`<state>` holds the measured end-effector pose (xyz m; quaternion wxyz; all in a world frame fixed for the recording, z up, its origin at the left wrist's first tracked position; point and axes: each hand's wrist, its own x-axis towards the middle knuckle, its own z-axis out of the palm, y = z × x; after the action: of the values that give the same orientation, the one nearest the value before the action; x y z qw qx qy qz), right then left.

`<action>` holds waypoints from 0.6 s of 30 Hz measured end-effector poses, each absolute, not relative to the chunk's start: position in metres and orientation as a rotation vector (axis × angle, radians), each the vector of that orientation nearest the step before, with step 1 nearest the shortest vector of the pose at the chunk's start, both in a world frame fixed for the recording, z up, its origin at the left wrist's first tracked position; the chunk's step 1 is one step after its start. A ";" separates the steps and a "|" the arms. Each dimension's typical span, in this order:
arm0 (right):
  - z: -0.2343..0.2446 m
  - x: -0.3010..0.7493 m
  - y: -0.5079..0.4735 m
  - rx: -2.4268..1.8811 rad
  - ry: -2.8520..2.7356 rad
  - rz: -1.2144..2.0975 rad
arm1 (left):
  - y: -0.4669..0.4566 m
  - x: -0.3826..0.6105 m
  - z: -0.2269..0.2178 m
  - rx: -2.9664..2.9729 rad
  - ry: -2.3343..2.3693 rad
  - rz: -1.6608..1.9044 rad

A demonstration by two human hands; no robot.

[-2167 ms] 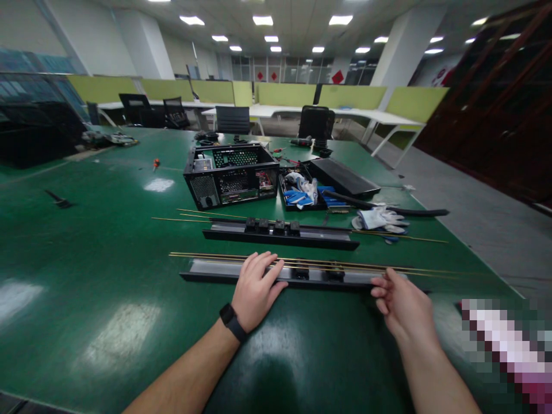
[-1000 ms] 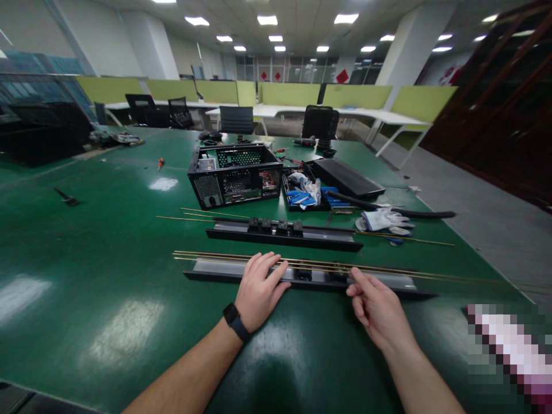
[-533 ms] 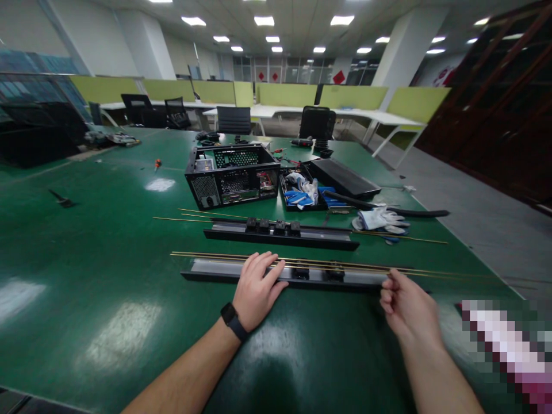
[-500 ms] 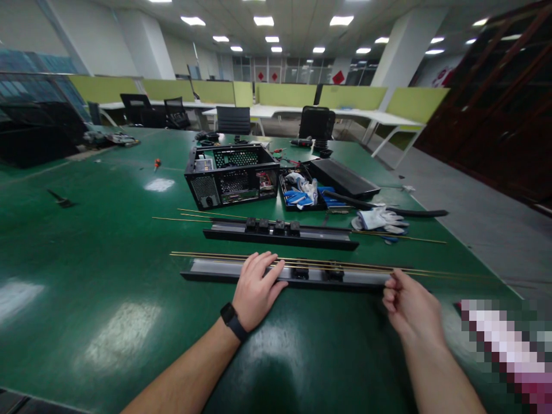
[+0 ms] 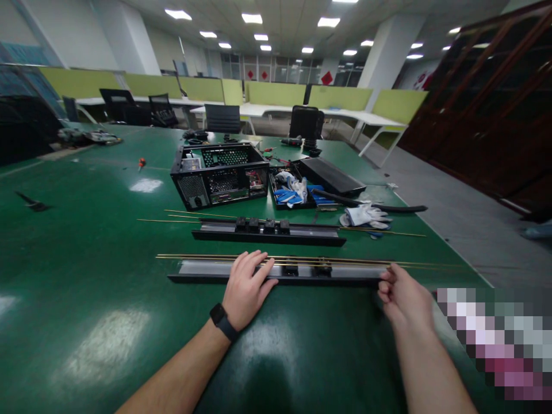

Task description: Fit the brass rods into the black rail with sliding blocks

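A long black channel rail (image 5: pixel 202 269) with a pale inner face lies across the table before me, two small black blocks (image 5: pixel 324 266) sitting in it. Several thin brass rods (image 5: pixel 190 256) run lengthwise over it, past both ends. My left hand (image 5: pixel 248 284), a dark watch (image 5: pixel 218 313) on its wrist, rests spread over the rail's middle, fingers across the rods. At the rail's right end my right hand (image 5: pixel 403 293) is closed in a pinch on a brass rod. Beyond lies a second black rail (image 5: pixel 267 237) with several black blocks and thin rods.
Behind the rails stand an open black computer case (image 5: pixel 219 178) and a tray holding blue-and-white gloves (image 5: pixel 291 190). Another glove (image 5: pixel 365 216), a flat black panel (image 5: pixel 332 175) and a black tube (image 5: pixel 401 208) lie to the right. A small orange-handled tool (image 5: pixel 141 163) is at left.
The view has turned slightly, so most things sit further left in the picture. My right hand has shifted a little right relative to the rail; my left hand stays in place.
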<state>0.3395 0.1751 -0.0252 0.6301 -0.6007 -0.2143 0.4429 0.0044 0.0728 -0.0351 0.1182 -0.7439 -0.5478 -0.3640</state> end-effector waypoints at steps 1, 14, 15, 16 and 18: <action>-0.024 0.331 0.171 -1.381 -0.481 0.996 | 0.073 0.004 -0.035 -2.175 -1.602 -1.063; -0.020 0.268 0.136 -1.253 -0.965 1.394 | 0.073 0.005 -0.037 -2.174 -1.601 -1.048; -0.021 0.269 0.136 -1.256 -0.968 1.394 | 0.073 0.005 -0.037 -2.174 -1.603 -1.048; -0.021 0.269 0.136 -1.255 -0.966 1.396 | 0.073 0.005 -0.036 -2.175 -1.605 -1.048; -0.022 0.271 0.138 -1.246 -0.935 1.403 | 0.073 0.005 -0.036 -2.174 -1.603 -1.051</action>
<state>0.2714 0.1383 -0.0217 0.4992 -0.5151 -0.3863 0.5799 0.0052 0.0732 -0.0357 0.1213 -0.7446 -0.5488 -0.3600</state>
